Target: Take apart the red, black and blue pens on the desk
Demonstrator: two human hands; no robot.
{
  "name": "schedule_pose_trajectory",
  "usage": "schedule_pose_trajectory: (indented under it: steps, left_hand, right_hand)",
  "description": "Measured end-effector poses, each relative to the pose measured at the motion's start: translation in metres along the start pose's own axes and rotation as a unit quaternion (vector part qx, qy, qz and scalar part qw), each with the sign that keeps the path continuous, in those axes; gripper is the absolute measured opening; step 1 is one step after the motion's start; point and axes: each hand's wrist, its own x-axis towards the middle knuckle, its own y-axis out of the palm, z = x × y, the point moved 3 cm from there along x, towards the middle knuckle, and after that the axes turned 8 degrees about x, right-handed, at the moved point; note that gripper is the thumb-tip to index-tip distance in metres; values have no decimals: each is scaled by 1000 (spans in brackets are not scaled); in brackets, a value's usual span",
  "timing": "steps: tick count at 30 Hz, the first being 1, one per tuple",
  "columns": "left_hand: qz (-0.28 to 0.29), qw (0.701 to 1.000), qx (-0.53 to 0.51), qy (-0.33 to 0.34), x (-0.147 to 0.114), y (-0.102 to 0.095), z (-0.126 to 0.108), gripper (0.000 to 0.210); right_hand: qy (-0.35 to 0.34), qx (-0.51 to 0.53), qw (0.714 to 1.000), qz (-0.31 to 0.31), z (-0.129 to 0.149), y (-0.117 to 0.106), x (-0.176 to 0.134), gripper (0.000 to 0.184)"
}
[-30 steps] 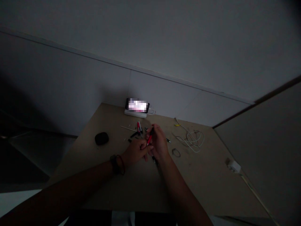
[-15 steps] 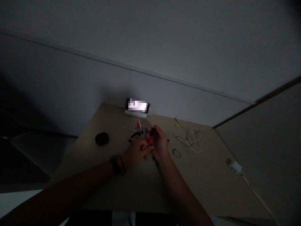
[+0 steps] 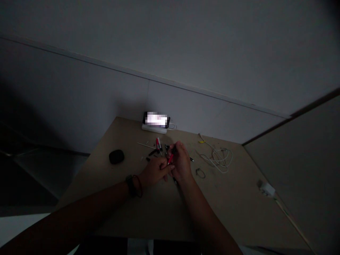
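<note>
Over the middle of the desk, my two hands meet on a red and black pen [image 3: 170,158]. The fingers of my left hand [image 3: 155,170] are closed at the pen's lower red end. My right hand [image 3: 182,163] is curled around its black upper part, palm turned inward. Fingers and dim light hide much of the pen. Just beyond my hands lie red and white markers [image 3: 158,143] and several small dark pieces. Another dark pen [image 3: 174,180] shows partly beneath my hands, and a pen tip [image 3: 191,159] sticks out right of my right hand.
A lit phone [image 3: 156,119] leans on a white stand [image 3: 154,129] by the wall. A black rounded case [image 3: 116,156] sits to the left. Rightward are a tangled white cable [image 3: 219,159], a small loop [image 3: 200,173] and a white socket block [image 3: 267,189] near the desk's right edge.
The pen's black upper end has tipped further behind my right fingers and shows less. Otherwise the hands keep nearly the same pose; the whole view has shifted slightly.
</note>
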Motion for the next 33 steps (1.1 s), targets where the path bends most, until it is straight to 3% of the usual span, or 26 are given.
schedule_pose_trajectory:
  steps: [7,18,28,33]
  left_hand:
    - [6,1000,0,6,1,0,1,53]
    - [-1,1000,15,-3,1,0,2,52]
    - [-51,998,33,-3,1,-4,-1,43]
    - [-84,995,54,3,3,-13,-8,37]
  right_hand:
    - [13,-16,1000,19,1,1,-1,34]
    - [-20,-1,1000,-18,1,3,-1,41]
    - [-12,6,1000,24,0,0,0,27]
    - [-18,-81,996,33,-5,-8,7,30]
